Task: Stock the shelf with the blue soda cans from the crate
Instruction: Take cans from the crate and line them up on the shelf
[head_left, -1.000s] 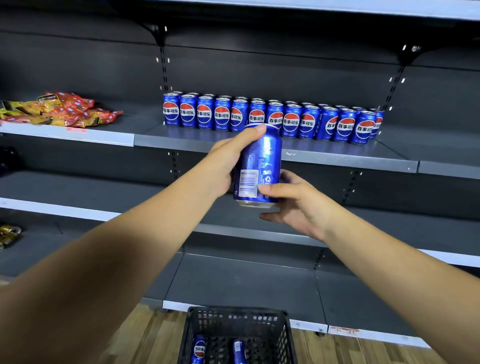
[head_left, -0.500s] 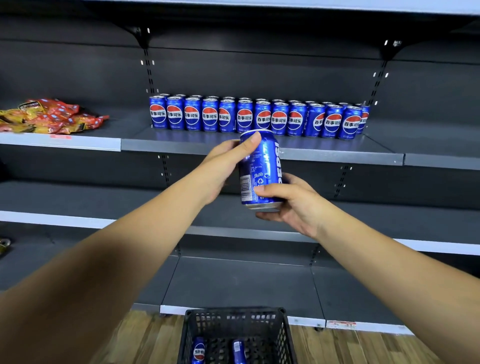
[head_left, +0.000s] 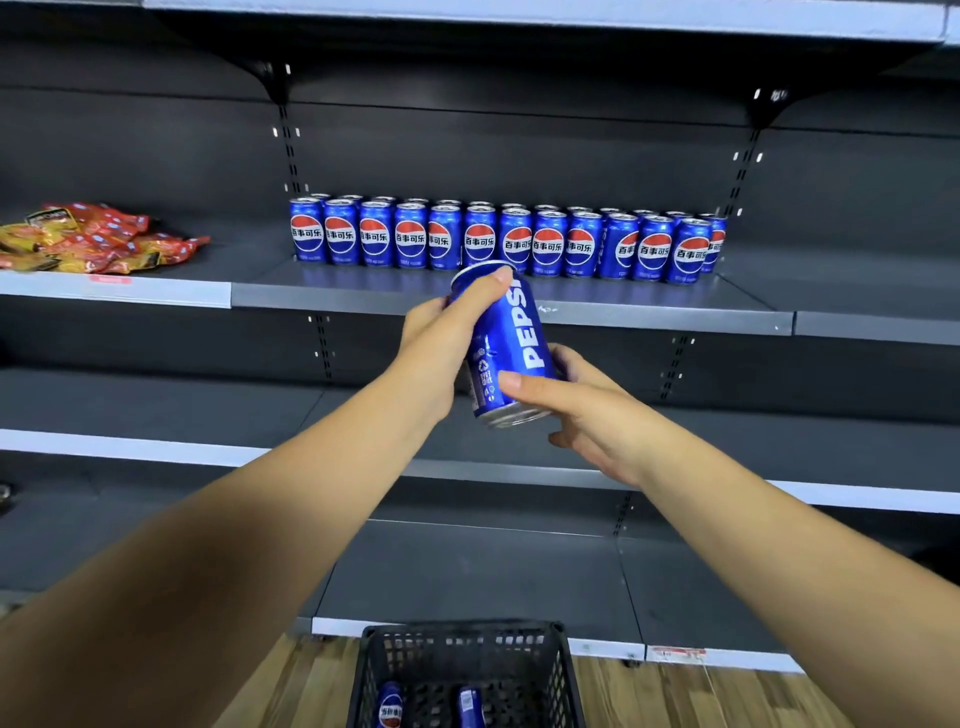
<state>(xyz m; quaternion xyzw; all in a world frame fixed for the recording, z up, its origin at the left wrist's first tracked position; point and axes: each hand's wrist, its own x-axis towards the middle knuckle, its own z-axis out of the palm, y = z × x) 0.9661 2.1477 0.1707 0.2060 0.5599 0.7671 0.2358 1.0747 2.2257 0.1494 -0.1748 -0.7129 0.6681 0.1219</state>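
since a second ago the can (head_left: 506, 345) has turned from barcode to its side lettering and tilted, so it is probably being faced before joining the row of cans (head_left: 506, 239) on the shelf (head_left: 649, 306). left hand (head_left: 441, 338) wraps its top, right hand (head_left: 576, 400) cups its base. the crate (head_left: 563, 670) is cut off below, two cans showing.

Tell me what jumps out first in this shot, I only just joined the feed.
The blue can held up mid-frame grabs the eye, tilted, with the left hand gripping near its top and the right hand near its base. Behind it, a tidy double row of cans fills the shelf. A pile of red and yellow snack packets lies far left, and the black crate sits on the floor below with at least two cans left.
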